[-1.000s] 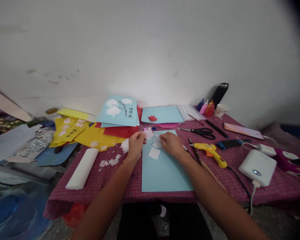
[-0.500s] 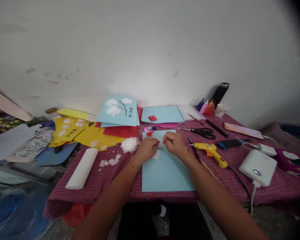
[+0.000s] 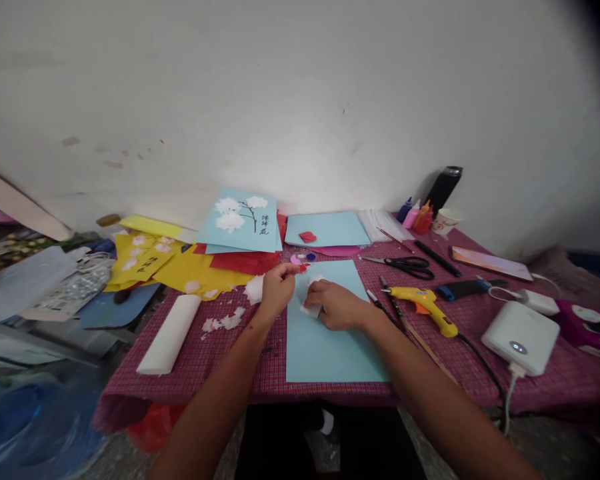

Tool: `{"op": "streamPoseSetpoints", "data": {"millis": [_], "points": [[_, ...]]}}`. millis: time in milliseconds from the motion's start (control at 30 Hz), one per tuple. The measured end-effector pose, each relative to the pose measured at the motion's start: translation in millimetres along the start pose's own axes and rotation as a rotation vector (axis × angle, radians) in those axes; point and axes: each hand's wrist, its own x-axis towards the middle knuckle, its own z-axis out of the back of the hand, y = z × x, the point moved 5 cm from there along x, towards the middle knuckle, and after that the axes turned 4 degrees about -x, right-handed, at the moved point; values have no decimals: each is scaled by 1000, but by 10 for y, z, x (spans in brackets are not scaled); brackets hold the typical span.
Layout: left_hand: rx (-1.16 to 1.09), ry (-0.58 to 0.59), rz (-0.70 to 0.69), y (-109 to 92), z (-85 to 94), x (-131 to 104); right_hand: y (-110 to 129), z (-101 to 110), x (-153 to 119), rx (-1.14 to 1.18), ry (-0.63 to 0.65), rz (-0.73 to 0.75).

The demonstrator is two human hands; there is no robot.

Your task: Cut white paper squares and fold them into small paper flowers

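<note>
A light blue sheet [image 3: 336,353] lies on the checked cloth in front of me. Over its upper part, my right hand [image 3: 333,303] has its fingers bent down around a small white paper piece [image 3: 311,309]. My left hand [image 3: 279,287] hovers at the sheet's left edge, thumb and index finger pinched together; what they hold, if anything, is too small to make out. Partly hidden behind the left hand sits a white paper clump [image 3: 253,290]. Small red, pink and blue pieces [image 3: 303,259] lie just beyond the sheet.
Scissors [image 3: 405,265], a yellow glue gun [image 3: 423,308] and a white power bank [image 3: 521,337] are on the right. To the left lie a white roll [image 3: 170,335] and yellow paper [image 3: 200,270]. A blue card with white flowers [image 3: 240,223] rests at the back.
My hands have moved apart. The left hand shifted left and slightly up, while the right came left and down over the white paper on the sheet. The view shifted slightly.
</note>
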Motion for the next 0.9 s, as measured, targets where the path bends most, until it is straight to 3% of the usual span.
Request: {"op": "streamPoseSetpoints", "data": {"millis": [200, 333, 500, 633, 767, 900], "points": [[-53, 2, 23, 6, -1, 13, 10, 55, 19, 7, -2, -13], [-131, 22, 85, 29, -20, 15, -30, 111, 27, 83, -119, -136], [-317, 100, 225, 55, -105, -12, -190, 134, 26, 561, -374, -399], [-393, 186, 270, 20, -157, -41, -289, 79, 24, 921, -490, -537], [-325, 278, 219, -24, -188, -63, -349, 56, 11, 1029, -570, -598], [-240, 273, 209, 18, -190, -66, -374, 54, 10, 1036, -581, -599]]}}
